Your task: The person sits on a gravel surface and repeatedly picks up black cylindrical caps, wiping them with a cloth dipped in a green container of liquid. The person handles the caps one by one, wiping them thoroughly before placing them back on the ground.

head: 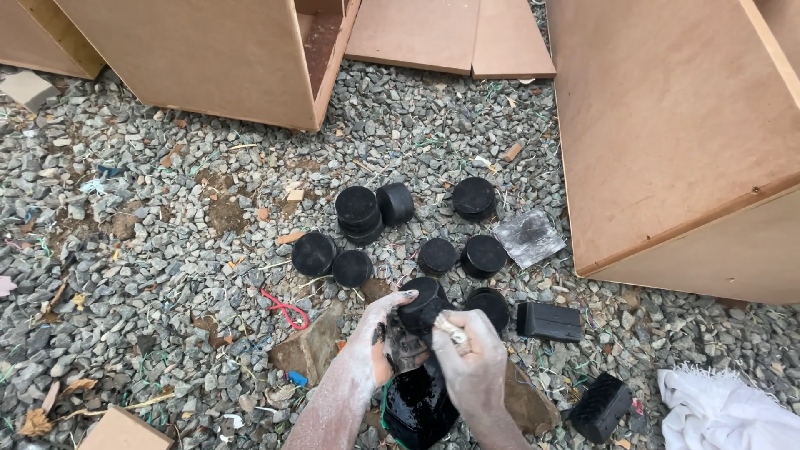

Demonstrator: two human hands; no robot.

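Note:
My left hand (377, 337), dusted white, grips a round black puck-shaped block (422, 304) near the bottom centre. My right hand (473, 358) is closed on a small pale scrap (451, 330) pressed against that block. Below both hands sits a glossy black container (418, 404) of dark liquid. Several more round black blocks (358, 208) lie on the gravel just beyond my hands, one stacked on another. Rectangular black blocks (549, 322) lie to the right.
Brown board cabinets stand at the back left (217, 58) and right (667, 125). A grey abrasive sheet (529, 237) lies by the right cabinet. A white cloth (725, 408) is at bottom right. A red cord (286, 309) lies on the gravel (125, 250).

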